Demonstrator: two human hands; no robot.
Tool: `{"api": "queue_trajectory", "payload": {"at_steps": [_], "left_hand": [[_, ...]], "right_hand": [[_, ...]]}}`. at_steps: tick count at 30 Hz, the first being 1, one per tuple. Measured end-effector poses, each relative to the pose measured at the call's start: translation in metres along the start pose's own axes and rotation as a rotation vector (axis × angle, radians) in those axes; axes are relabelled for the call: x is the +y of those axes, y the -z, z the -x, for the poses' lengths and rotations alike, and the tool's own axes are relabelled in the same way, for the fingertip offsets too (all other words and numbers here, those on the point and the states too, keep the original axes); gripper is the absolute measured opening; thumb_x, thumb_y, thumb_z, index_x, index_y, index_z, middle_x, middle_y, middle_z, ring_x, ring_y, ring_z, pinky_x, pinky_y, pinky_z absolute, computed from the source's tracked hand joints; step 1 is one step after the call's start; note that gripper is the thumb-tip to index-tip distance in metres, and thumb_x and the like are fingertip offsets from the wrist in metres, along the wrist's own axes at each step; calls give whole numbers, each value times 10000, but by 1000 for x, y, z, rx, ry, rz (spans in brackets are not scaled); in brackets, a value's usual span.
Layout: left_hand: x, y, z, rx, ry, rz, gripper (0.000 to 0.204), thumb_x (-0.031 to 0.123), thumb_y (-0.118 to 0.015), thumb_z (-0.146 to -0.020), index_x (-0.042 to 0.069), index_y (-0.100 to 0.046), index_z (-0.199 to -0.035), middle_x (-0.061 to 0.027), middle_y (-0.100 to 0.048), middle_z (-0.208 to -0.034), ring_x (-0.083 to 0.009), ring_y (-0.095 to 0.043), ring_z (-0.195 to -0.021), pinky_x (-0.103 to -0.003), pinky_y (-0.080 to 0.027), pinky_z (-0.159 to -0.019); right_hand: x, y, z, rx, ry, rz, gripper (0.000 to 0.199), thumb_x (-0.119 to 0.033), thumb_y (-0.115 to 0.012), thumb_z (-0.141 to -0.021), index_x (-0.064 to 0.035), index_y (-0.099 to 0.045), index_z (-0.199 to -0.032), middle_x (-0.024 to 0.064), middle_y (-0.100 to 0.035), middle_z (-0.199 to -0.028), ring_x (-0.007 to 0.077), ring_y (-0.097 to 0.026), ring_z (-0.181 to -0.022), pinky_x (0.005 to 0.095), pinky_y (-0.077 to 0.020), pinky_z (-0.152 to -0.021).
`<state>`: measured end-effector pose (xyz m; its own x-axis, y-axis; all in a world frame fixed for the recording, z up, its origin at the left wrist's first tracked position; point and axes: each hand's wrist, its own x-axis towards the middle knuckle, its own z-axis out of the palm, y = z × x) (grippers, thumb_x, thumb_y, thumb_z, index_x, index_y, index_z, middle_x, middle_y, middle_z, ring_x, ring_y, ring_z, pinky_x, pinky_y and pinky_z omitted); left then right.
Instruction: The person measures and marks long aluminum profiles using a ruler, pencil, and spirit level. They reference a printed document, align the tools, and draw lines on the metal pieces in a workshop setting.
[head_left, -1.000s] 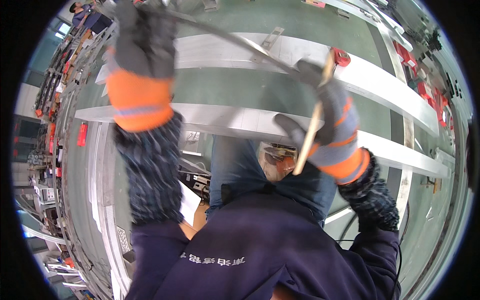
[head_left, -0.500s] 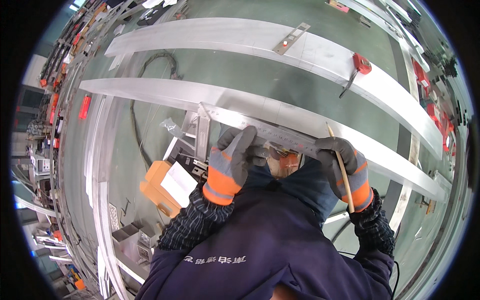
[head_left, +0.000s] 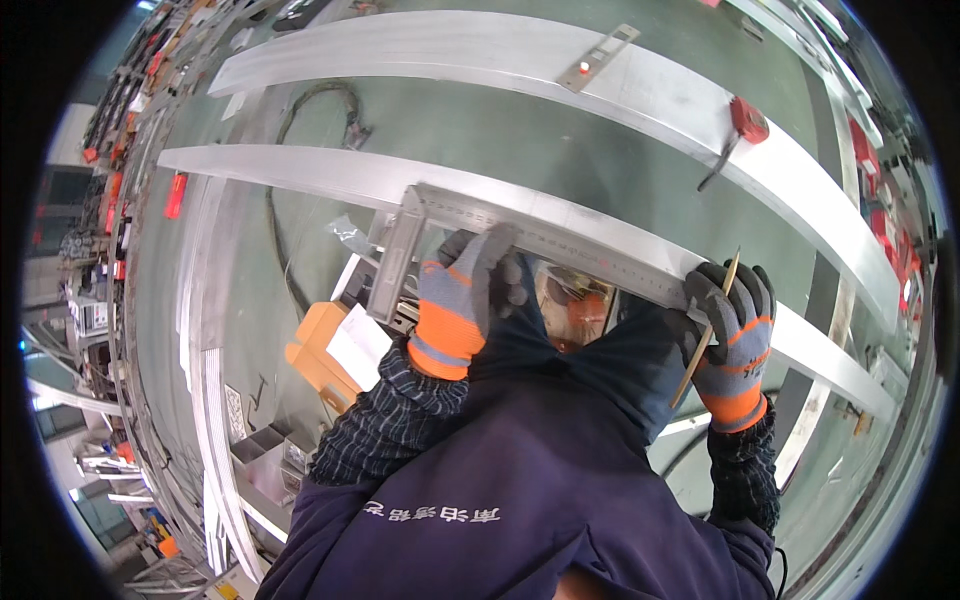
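A steel try square (head_left: 590, 252) lies along the near edge of the closer aluminium bar (head_left: 560, 208), its thick stock at the left pointing back toward me. My left hand (head_left: 460, 295), in a grey and orange glove, is closed on the blade near the stock. At the blade's right end is my right hand (head_left: 732, 335), gloved alike, with a slim wooden pencil (head_left: 690, 372) held slantwise across it. Its fingers reach over the bar, and the thumb is close to the blade's tip; whether it touches is unclear.
On the farther aluminium bar (head_left: 460, 50) rest a slotted metal plate (head_left: 603, 58) and a red tape measure (head_left: 748, 120). An open cardboard box (head_left: 318, 350) with white paper (head_left: 358, 346) sits below left. A dark cable (head_left: 272, 225) curves across the floor.
The square has turned so its stock's broad face shows more. My right hand has shifted right, its fingers loosening from over the blade, pencil still held. My left hand stays on the blade.
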<state>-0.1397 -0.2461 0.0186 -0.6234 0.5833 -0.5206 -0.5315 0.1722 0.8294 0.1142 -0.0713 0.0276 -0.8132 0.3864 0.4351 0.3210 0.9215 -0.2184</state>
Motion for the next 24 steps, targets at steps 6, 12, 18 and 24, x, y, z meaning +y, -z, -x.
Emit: {"api": "queue_trajectory", "payload": {"at_steps": [6, 12, 18, 24], "left_hand": [[-4, -3, -3, 80, -113, -133, 254, 307, -685, -1027, 56, -705, -993, -28, -626, -686, -137, -624, -549, -263, -424, -467], [6, -6, -1, 84, -18, -122, 270, 319, -669, -1034, 70, -666, -929, -18, -611, -708, -136, -619, -566, -264, -474, -505], [3, 1, -6, 87, 27, -117, 299, 348, -664, -1034, 65, -665, -938, -31, -629, -731, -154, -635, -591, -273, -479, -501], [8, -3, -5, 121, 19, -193, 359, 389, -696, -1011, 58, -668, -875, -43, -646, -693, -157, -634, -563, -278, -475, -495]], "right_hand": [[3, -4, 3, -10, -64, 53, 496, -258, -896, -719, -140, -743, -1176, 174, -675, -1331, 462, -595, -1259, 603, -465, -1071], [8, -9, 2, -1, -50, 36, 493, -314, -896, -692, -150, -746, -1132, 171, -685, -1268, 423, -631, -1208, 581, -508, -1014], [11, -9, 1, 27, -36, 36, 510, -320, -898, -658, -148, -749, -1115, 168, -700, -1232, 407, -658, -1165, 570, -532, -973], [14, -12, 0, 59, 0, 20, 503, -309, -895, -645, -143, -756, -1099, 182, -703, -1245, 427, -664, -1172, 572, -540, -960]]}}
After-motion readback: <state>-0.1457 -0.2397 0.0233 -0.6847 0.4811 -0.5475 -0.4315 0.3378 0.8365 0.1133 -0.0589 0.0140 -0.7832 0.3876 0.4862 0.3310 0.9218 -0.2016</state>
